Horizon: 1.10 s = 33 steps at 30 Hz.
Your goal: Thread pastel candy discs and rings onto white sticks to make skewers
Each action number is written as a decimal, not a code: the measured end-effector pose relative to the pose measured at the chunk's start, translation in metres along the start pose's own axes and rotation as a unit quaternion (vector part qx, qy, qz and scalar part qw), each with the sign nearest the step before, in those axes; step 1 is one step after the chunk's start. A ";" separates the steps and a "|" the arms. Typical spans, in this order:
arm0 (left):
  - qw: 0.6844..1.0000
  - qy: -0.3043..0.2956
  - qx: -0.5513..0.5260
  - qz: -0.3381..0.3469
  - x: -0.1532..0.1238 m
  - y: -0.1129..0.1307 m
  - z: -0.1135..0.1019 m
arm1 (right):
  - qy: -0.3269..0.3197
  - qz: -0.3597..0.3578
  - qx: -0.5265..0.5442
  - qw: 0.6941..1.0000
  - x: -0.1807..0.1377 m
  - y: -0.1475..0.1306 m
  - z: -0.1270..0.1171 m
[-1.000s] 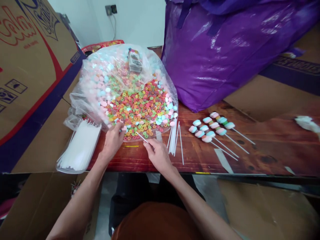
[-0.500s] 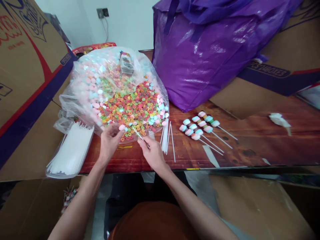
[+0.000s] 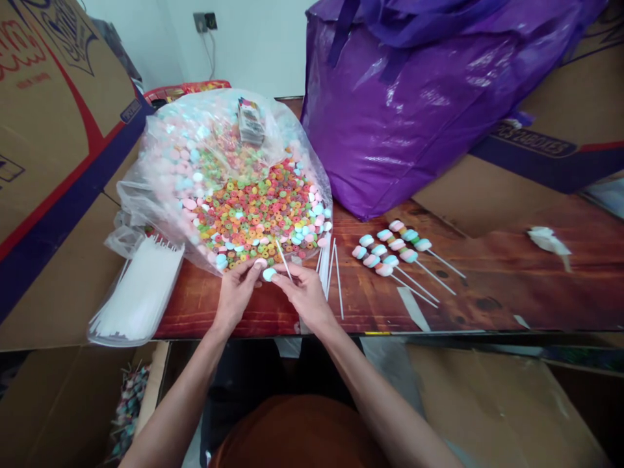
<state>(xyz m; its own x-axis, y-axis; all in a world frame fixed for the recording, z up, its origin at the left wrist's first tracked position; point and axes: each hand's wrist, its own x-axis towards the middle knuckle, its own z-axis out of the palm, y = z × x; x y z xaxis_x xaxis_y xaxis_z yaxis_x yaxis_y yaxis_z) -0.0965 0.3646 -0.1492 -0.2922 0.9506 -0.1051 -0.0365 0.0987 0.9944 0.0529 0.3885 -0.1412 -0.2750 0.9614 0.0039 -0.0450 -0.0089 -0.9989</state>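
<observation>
My left hand (image 3: 237, 291) pinches a pink marshmallow (image 3: 260, 263) between thumb and fingers. Close beside it, my right hand (image 3: 306, 292) grips a thin white stick (image 3: 283, 257), bare at its upper end and tilted up to the left. A pale blue marshmallow (image 3: 269, 275) sits at the right thumb and fingertips. Just beyond both hands lies a clear plastic bag (image 3: 146, 146), spread open with colourful candy rings (image 3: 253, 208) and pink, blue and white marshmallows. Several loose white sticks (image 3: 333, 279) lie to the right of my right hand.
Finished-looking marshmallow skewers (image 3: 390, 250) lie on the wooden-patterned table (image 3: 487, 279). A pack of white sticks (image 3: 131, 292) rests at the left. Behind stand a purple bag (image 3: 390, 110) and cardboard boxes (image 3: 53, 169). A box below (image 3: 129, 403) contains more skewers. Crumpled tissue (image 3: 548, 240) lies right.
Both hands have drawn together, back from the bag toward the table's front edge. The right hand now has a blue marshmallow along with the stick, which points more upright.
</observation>
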 end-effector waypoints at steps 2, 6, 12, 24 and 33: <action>1.000 -0.006 -0.009 -0.012 -0.001 -0.002 0.000 | -0.015 -0.008 -0.008 1.000 -0.001 -0.004 0.000; 0.999 -0.012 -0.032 0.001 -0.003 -0.004 0.001 | 0.023 -0.013 -0.025 0.999 0.001 -0.006 0.003; 0.999 -0.017 -0.051 0.009 -0.008 -0.010 0.002 | 0.069 -0.009 -0.028 0.997 0.002 -0.003 0.006; 0.992 0.002 -0.120 0.039 -0.002 -0.009 0.001 | 0.030 -0.115 -0.239 0.964 -0.011 -0.007 -0.004; 0.988 0.054 -0.140 0.044 0.003 -0.005 -0.004 | -0.019 -0.101 -0.265 0.959 -0.032 -0.008 -0.007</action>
<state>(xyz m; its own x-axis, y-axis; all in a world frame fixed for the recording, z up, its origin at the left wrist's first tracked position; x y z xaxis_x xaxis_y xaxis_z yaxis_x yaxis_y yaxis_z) -0.1011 0.3655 -0.1545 -0.4061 0.9132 -0.0344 -0.2657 -0.0819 0.9606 0.0685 0.3594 -0.1337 -0.3466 0.9182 0.1915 0.3907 0.3269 -0.8605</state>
